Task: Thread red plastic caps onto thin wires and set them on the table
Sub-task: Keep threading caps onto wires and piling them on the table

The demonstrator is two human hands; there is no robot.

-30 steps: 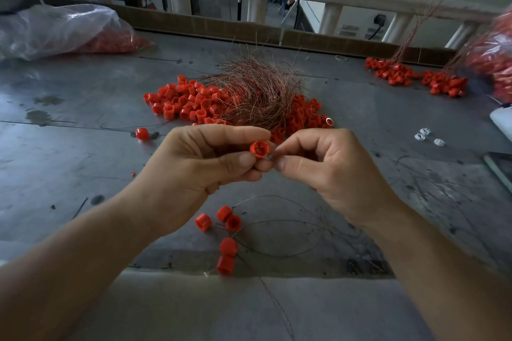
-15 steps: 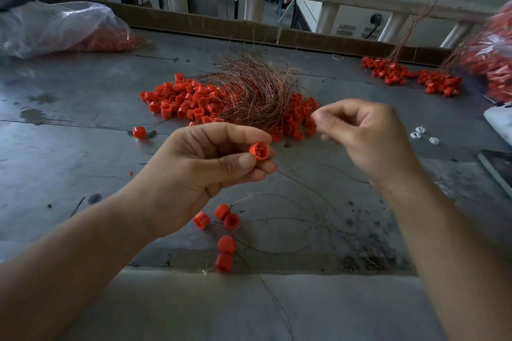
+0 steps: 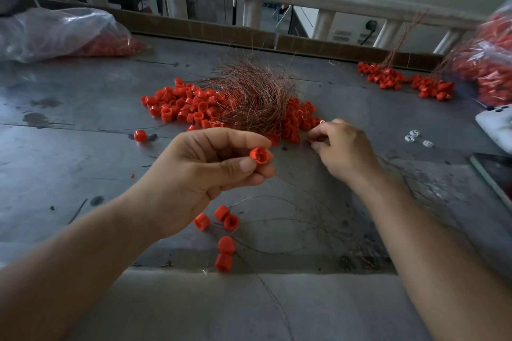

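Fingers (image 3: 241, 166) of left hand (image 3: 199, 174): pinching one red cap (image 3: 260, 154) between thumb and forefinger, raised above the table (image 3: 83, 174), hollow mouth turned toward the camera.
Right hand (image 3: 346, 152): down at the right edge of the cap pile (image 3: 188, 108), fingers curled; gripping a wire, a cap or nothing, cannot tell, since the tips are small and partly hidden.
Wire bundle (image 3: 249, 97): coppery strands heaped over the middle of the pile, just beyond both hands.
Threaded caps (image 3: 225, 243): five, lying near the front table edge below the left hand, thin wires curving off to the right.
Step in hand, as a judgement: fetching the next piece to mate with the held cap; too fine to tell whether a wire already runs through it.
Doing it well: tease out a single strand by its free end, never a clump. Keep the cap steady with the mouth in plain sight. Steer the wire tip to the opening in short pushes, pinching close to the tip to stop it bending. Then draw it through and lay it beside the five, wires running the same way.
Risk: neighbouring strands snagging and dragging caps off the pile.
Elsewhere: loose cap (image 3: 140, 135) left of the pile; finished bunches (image 3: 401, 81) far right; plastic bag (image 3: 61, 33) of caps far left.
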